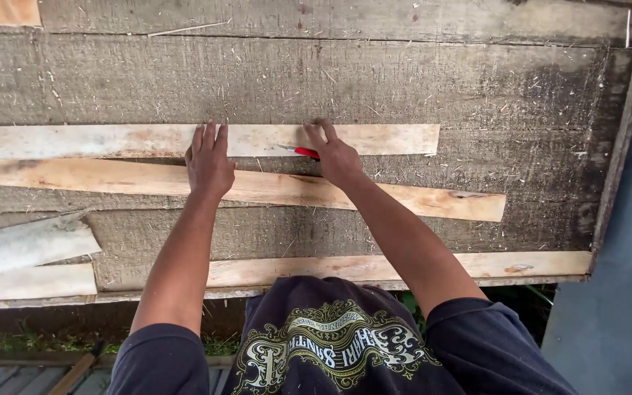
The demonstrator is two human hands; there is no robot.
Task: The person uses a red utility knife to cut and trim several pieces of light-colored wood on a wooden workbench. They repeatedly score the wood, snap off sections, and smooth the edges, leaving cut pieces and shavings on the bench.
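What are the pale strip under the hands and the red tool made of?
Pale strip: looks like raw, unfinished wood, with grain and reddish blotches. Red tool in the right hand: glossy red body, likely plastic or painted; mostly hidden. Left hand presses flat on the strip.

There are no boxes, bags, labels, signs or screens to see here. The only printed thing is a curly gold and white picture (334, 344) on the front of the person's dark shirt, at the bottom of the view.
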